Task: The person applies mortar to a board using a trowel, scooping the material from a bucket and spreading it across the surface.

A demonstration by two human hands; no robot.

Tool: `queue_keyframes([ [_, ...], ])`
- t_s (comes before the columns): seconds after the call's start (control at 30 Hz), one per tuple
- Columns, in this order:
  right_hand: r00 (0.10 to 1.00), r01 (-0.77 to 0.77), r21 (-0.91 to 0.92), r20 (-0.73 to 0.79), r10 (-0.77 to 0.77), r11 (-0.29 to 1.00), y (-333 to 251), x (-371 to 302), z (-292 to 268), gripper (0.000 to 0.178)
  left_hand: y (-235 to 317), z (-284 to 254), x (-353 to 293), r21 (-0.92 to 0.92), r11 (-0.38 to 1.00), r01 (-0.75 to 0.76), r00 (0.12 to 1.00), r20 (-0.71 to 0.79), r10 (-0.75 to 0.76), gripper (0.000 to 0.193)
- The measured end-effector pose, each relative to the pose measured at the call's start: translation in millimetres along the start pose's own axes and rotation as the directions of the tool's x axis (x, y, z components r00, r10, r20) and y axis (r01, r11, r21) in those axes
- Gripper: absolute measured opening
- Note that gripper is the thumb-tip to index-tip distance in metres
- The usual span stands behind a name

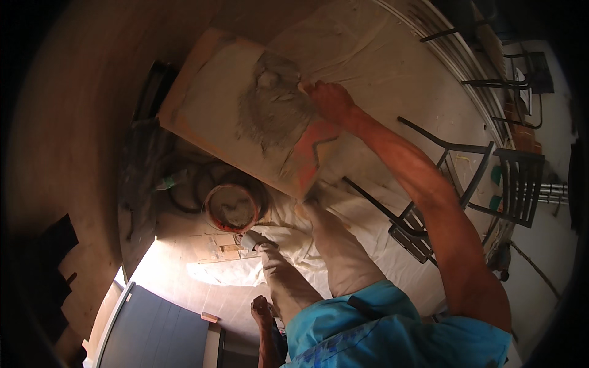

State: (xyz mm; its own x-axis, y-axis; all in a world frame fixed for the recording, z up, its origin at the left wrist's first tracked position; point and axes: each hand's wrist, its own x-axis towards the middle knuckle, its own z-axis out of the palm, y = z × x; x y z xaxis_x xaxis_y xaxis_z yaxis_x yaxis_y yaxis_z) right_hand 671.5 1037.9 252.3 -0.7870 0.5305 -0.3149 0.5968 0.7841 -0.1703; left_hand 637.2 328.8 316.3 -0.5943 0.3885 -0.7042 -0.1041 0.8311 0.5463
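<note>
My right hand (331, 101) reaches far forward over a pale board (208, 92) and is closed round a tool whose pale end just shows beside the fingers. Most of that tool is hidden by the hand or blends into the grey mortar (279, 101), which is heaped and smeared wet across the board. Low beside my leg, my left hand (261, 308) is curled closed; whatever it may hold is too dark to make out. A round bucket (232, 207) with a reddish, smeared rim stands below the board's near edge and contains grey mix.
A black metal chair (518, 187) lies to the right, its legs pointing toward me. Creased sheeting (380, 245) covers the floor around my feet. Dark hose-like loops (184, 190) lie beside the bucket. A grey panel (150, 331) stands at lower left, near bright light.
</note>
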Motion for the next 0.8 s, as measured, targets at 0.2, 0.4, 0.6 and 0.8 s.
queue_keyframes([
  [0.2, 0.975, 0.029, 0.096, -0.221, -0.007, 0.995, -24, -34, 17, 0.057, -7, -6, -1, -0.004, 0.999, -0.036, 0.999, -0.028, 0.036, 0.044],
  [0.4, 0.969, -0.161, -0.043, -0.195, 0.15, 0.986, -12, -27, 5, 0.06, -18, 3, 10, 0.182, 0.981, -0.067, 0.979, -0.177, 0.1, 0.028],
  [0.6, 0.957, -0.234, -0.122, -0.204, 0.206, 0.965, 1, 17, 8, 0.054, 22, 18, 20, 0.078, 0.994, -0.076, 0.983, -0.161, 0.088, 0.026],
  [0.8, 0.971, -0.213, -0.021, -0.113, 0.21, 0.977, 7, 6, 21, 0.057, 23, 23, 24, 0.063, 0.998, -0.005, 0.982, -0.187, 0.017, 0.025],
])
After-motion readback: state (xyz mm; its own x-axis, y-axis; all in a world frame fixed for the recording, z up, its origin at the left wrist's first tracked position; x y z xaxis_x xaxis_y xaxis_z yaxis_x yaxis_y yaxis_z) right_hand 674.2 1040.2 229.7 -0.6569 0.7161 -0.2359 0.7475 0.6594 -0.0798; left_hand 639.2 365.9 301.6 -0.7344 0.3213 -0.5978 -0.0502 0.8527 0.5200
